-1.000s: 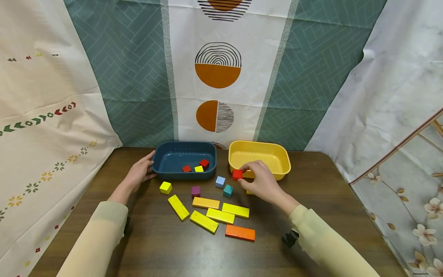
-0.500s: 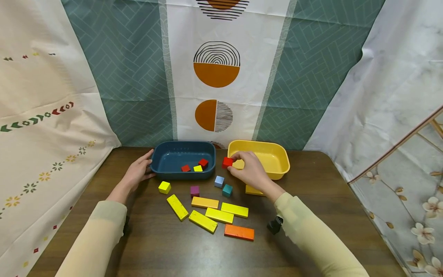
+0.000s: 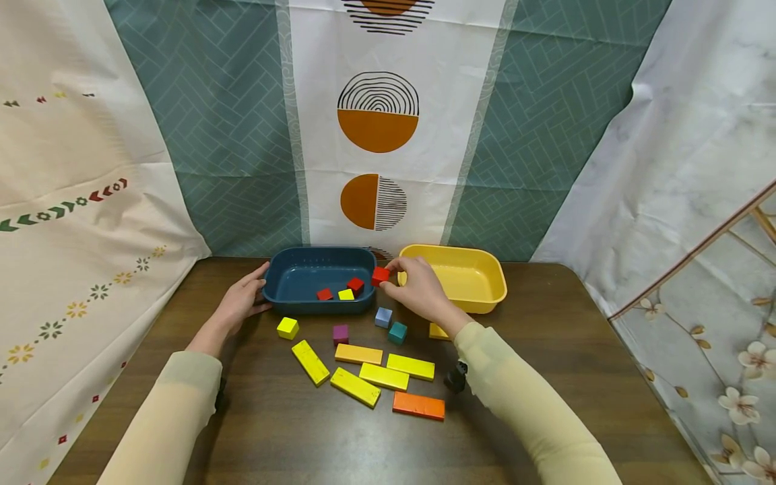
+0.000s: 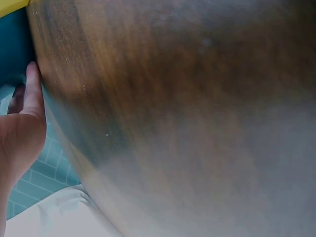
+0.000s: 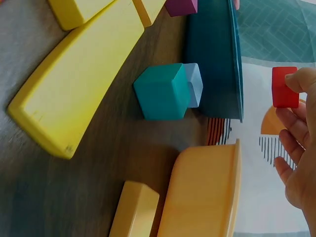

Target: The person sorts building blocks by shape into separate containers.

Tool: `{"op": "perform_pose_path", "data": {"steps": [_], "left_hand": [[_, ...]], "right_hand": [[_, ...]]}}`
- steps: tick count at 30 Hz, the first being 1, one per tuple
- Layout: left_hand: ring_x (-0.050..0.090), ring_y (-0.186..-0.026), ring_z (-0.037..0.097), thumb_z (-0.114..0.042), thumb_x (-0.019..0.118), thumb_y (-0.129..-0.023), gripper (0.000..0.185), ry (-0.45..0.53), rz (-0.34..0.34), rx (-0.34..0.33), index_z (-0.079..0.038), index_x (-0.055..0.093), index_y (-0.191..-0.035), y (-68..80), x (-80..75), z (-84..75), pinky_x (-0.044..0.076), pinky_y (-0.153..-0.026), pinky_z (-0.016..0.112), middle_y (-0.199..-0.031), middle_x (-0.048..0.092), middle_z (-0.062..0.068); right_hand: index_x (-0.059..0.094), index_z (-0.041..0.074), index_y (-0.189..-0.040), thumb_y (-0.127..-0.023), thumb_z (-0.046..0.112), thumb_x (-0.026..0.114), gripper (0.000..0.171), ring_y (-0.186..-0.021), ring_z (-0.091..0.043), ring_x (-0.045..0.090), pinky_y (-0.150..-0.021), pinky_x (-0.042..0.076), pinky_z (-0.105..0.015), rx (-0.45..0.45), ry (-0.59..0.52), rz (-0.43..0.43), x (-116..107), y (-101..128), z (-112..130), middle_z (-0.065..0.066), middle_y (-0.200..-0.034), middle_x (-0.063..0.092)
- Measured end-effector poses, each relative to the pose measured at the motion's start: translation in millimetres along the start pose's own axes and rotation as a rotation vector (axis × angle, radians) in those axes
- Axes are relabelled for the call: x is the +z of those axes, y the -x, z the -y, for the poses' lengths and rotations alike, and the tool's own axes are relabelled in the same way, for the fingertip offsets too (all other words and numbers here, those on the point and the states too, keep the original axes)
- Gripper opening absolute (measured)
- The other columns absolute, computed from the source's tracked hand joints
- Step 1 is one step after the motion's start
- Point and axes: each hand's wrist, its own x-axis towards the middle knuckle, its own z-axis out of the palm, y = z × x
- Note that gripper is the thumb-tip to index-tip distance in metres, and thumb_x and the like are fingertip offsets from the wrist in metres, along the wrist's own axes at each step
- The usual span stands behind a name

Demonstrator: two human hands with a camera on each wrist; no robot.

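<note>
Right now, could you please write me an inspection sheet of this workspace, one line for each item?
Surface: dark wooden table.
Job's things: red cube pinched over the blue tray rim; that tray holds two red cubes and a yellow one; yellow tray beside it.
Clutter: loose cubes and flat yellow and orange blocks.
Grippers: right hand pinches the cube; left hand rests on the blue tray.
Cables: nothing seen.
Surroundings: patterned cloth backdrops.

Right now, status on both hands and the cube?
Right hand pinches red cube, airborne at blue bin right rim. Left hand rests on bin's left wall. Nothing between.
</note>
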Motion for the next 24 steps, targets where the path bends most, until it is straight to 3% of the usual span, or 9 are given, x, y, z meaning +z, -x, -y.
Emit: {"op": "perform_pose_path", "data": {"steps": [13,19,24], "left_hand": [[0.038,-0.142,0.042,-0.027,0.029,-0.113,0.055,-0.018,0.005,0.008,-0.025,0.014,-0.166,0.3,-0.1,-0.3,0.042,-0.107,0.055,-0.169,0.012,0.015],[0.037,-0.143,0.043,-0.026,0.029,-0.113,0.055,-0.016,0.006,0.009,-0.024,0.013,-0.166,0.0,-0.3,0.5,0.042,-0.106,0.054,-0.169,0.011,0.016],[0.034,-0.143,0.047,-0.018,0.029,-0.112,0.056,0.031,0.023,-0.011,-0.018,0.012,-0.166,13.1,5.4,-18.3,0.036,-0.109,0.060,-0.169,0.009,0.020]], "right_hand": [[0.071,0.016,-0.112,-0.089,0.035,0.078,0.030,-0.097,-0.016,0.047,-0.076,0.048,-0.032,0.011,0.063,0.019,19.2,-16.7,10.1,0.006,-0.102,0.066],[0.071,0.016,-0.114,-0.090,0.036,0.077,0.032,-0.103,-0.017,0.049,-0.084,0.049,-0.033,0.007,0.090,0.026,25.5,-21.1,12.3,0.005,-0.103,0.067],[0.066,0.016,-0.131,-0.091,0.038,0.077,0.048,-0.112,-0.018,0.052,-0.096,0.049,-0.036,-0.005,0.102,0.028,27.0,-22.7,11.4,0.002,-0.122,0.066]]}}
